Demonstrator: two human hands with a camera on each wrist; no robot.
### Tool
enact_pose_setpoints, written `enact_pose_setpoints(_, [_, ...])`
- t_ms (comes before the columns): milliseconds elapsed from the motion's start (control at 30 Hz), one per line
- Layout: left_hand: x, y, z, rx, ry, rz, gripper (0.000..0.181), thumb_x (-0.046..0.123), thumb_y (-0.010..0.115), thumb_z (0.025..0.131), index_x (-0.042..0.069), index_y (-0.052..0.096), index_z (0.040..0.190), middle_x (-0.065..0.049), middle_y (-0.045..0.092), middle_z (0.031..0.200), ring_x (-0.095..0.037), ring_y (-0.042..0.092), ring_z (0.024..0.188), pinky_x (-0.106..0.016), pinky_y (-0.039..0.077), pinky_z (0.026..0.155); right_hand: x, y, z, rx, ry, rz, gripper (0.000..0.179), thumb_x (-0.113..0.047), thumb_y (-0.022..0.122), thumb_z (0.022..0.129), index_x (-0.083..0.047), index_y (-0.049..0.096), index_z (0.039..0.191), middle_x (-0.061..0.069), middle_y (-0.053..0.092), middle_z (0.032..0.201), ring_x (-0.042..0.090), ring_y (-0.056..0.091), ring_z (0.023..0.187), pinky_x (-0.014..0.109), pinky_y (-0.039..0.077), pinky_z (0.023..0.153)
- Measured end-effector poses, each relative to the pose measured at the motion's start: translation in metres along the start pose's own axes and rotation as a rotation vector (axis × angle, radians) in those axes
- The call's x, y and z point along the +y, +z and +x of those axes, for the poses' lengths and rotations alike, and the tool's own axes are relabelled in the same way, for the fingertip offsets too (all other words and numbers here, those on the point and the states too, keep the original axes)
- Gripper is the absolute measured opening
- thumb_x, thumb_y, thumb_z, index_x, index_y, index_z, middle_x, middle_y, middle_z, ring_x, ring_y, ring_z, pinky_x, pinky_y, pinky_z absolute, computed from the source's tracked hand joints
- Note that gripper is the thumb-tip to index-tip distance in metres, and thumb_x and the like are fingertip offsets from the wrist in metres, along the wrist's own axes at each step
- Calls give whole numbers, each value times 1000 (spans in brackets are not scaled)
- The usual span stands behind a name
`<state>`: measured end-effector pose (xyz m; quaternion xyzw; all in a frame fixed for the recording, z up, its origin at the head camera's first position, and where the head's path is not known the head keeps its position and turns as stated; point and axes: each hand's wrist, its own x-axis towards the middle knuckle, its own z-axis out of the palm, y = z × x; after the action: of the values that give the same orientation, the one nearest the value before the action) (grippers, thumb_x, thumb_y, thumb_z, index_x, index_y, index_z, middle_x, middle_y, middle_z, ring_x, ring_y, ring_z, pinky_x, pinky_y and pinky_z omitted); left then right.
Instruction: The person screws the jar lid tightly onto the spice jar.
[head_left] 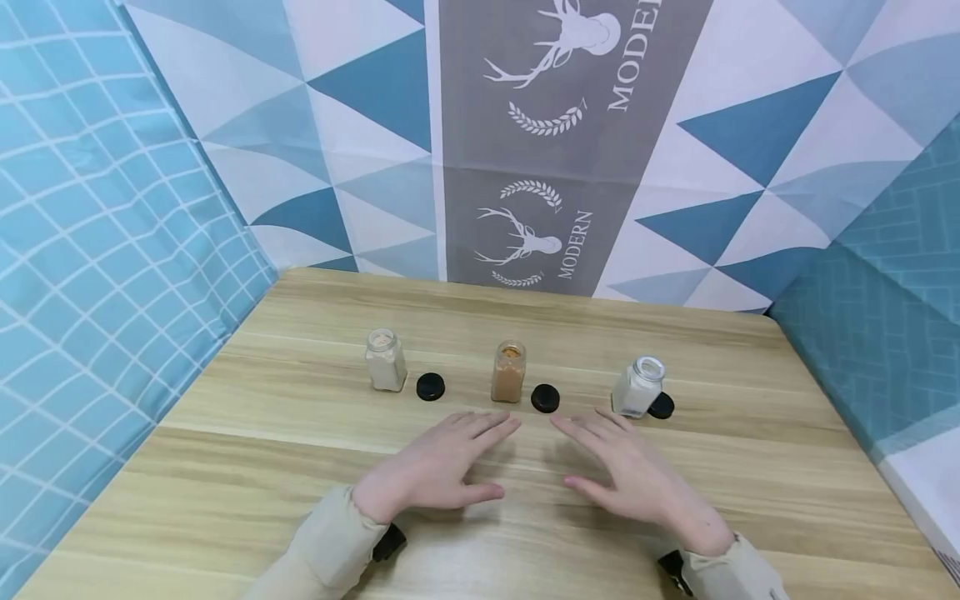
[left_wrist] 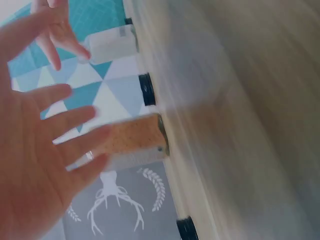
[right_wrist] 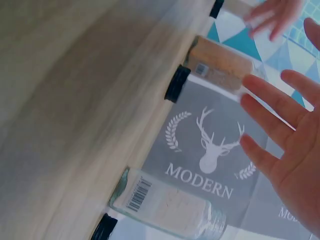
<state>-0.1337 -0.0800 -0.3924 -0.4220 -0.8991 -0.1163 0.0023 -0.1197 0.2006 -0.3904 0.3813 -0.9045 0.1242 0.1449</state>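
Wood-grain tabletop fills the lower and central frame of the head view; behind it, a patterned backdrop of blue and white triangles with a grey panel printed with stag heads and "MODERN" runs across the top. A blue grid sheet covers the left edge; a teal cloth is at the right edge. Two pale sleeves enter from the bottom, left sleeve and right sleeve. Left hand, lower centre: fingers extended, thumb spread apart, grasping nothing. Right hand, lower right of centre: same posture, fingers released, thumb apart. Fingertips of the two hands angle toward each other, well apart from contact. Three glass jars stand in a row across mid-frame, mouths uncovered: left jar, pale powder; middle jar, orange-brown powder, just beyond the left fingertips; right jar, white contents, just beyond the right fingertips. Three black lids lie on the wood: left lid between left and middle jars, middle lid near the middle jar's right side, right lid partly hidden behind the right jar; contact there cannot be determined.
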Motion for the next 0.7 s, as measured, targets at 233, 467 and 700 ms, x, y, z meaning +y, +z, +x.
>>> enact_pose_setpoints(233, [7,3,4,-83,-34,7,75,55,54,82,16,31,142,-4,44,137,-20,45,122,-40,31,104,2,-6,-6,1,56,-22,58,-43,67,77,-21,52,128,-5,60,116,15,55,105,45,36,96])
enact_pose_setpoints(467, [12,7,7,-93,-9,48,61,50,54,85,15,44,134,0,55,126,-15,51,114,-36,34,101,6,-8,-10,13,65,-27,47,-38,71,74,-20,61,116,-8,65,98,8,58,94,44,36,94])
enact_pose_setpoints(700, [12,8,12,-49,4,121,47,43,57,86,15,55,123,2,61,113,-13,56,105,-32,39,95,10,-7,-10,41,39,-35,36,-35,72,73,-19,65,105,-9,65,89,2,57,78,38,41,83])
